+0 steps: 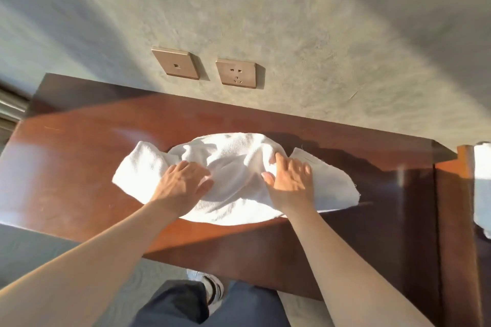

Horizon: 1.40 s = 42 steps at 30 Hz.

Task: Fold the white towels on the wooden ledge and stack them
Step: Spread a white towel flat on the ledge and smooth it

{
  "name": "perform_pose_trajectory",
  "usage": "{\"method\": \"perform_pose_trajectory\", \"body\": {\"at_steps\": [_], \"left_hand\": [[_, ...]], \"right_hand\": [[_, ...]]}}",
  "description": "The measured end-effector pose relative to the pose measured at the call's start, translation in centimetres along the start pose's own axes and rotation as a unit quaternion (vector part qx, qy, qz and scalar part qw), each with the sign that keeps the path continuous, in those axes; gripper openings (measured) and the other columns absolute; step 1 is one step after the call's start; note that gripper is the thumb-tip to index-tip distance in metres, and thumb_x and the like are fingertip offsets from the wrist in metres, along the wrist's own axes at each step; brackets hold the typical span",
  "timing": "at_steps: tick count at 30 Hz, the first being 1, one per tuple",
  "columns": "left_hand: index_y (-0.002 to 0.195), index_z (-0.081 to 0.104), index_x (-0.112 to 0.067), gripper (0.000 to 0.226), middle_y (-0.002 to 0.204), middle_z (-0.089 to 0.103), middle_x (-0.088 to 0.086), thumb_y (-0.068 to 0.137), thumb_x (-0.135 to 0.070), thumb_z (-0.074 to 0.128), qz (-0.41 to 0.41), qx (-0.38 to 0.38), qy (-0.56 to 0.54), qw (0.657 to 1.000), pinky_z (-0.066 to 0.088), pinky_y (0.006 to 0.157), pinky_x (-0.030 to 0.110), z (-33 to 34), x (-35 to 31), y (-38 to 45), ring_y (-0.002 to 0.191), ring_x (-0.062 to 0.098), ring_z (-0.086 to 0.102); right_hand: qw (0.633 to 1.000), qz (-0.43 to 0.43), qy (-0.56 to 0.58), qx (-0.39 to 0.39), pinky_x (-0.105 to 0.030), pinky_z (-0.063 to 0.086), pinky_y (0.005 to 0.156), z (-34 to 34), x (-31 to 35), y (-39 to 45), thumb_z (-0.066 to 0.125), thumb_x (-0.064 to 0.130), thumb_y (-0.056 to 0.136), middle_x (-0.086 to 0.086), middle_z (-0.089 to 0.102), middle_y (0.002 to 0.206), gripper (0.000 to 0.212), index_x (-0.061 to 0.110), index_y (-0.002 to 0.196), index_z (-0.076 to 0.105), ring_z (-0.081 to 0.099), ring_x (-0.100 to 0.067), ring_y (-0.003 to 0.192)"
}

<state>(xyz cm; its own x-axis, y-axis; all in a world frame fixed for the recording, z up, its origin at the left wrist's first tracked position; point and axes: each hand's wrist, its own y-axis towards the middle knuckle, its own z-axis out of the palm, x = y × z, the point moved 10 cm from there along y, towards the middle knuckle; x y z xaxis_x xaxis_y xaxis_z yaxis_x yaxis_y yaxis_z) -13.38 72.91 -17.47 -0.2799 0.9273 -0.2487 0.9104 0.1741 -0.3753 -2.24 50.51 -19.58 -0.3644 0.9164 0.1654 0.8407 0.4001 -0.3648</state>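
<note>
One white towel [233, 175] lies rumpled at mid-ledge, reaching the near edge of the wooden ledge [79, 146], long axis running left to right. Left hand [183, 180] rests on it with relaxed fingers; right hand [288, 180] presses it likewise. Neither clearly grips cloth. Each hand sits inboard of its own towel end.

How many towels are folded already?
None that I can see. Both hands, left and right, rest on one rumpled white towel spread on the wooden ledge. More white cloth waits at the right edge. No stack shows yet.
</note>
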Motion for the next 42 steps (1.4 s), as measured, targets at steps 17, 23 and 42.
{"method": "perform_pose_trajectory", "body": {"at_steps": [17, 23, 42], "left_hand": [[0.130, 0.051, -0.017, 0.092, 0.106, 0.066, -0.002, 0.070, -0.086, 0.059, -0.060, 0.296, -0.009, 0.953, 0.052, 0.071, 0.030, 1.2, 10.0, 5.2, 0.085, 0.016, 0.064], [0.099, 0.066, -0.019, 0.059, 0.096, 0.068, -0.005, 0.075, -0.074, 0.068, 0.070, 0.292, -0.063, 0.952, 0.043, 0.075, 0.030, 2.2, 10.3, 4.9, 0.092, 0.021, 0.062], [0.112, 0.064, -0.025, 0.041, 0.104, 0.070, -0.005, 0.081, -0.046, 0.080, 0.072, 0.245, -0.169, 0.952, 0.053, 0.088, 0.038, -1.5, 11.0, 6.8, 0.096, 0.020, 0.066]], "right_hand": [[0.996, -0.025, 0.074, -0.037, -0.071, 0.020, 0.115, 5.5, 19.6, -3.6, 0.030, 0.052, 0.100, -0.003, 0.036, 0.162, 0.062, 0.022, 0.153, 0.040, 0.026, -0.033, 0.152], [0.999, -0.005, 0.045, -0.017, -0.069, 0.016, 0.117, 8.7, 20.2, -3.3, 0.022, 0.059, 0.101, 0.006, 0.027, 0.166, 0.065, 0.029, 0.158, 0.029, 0.022, -0.029, 0.154], [0.910, 0.292, 0.211, -0.207, -0.065, 0.036, 0.112, 8.5, 18.5, -13.7, 0.071, 0.035, 0.093, -0.010, 0.021, 0.167, 0.065, 0.014, 0.148, 0.042, 0.023, -0.033, 0.153]]}}
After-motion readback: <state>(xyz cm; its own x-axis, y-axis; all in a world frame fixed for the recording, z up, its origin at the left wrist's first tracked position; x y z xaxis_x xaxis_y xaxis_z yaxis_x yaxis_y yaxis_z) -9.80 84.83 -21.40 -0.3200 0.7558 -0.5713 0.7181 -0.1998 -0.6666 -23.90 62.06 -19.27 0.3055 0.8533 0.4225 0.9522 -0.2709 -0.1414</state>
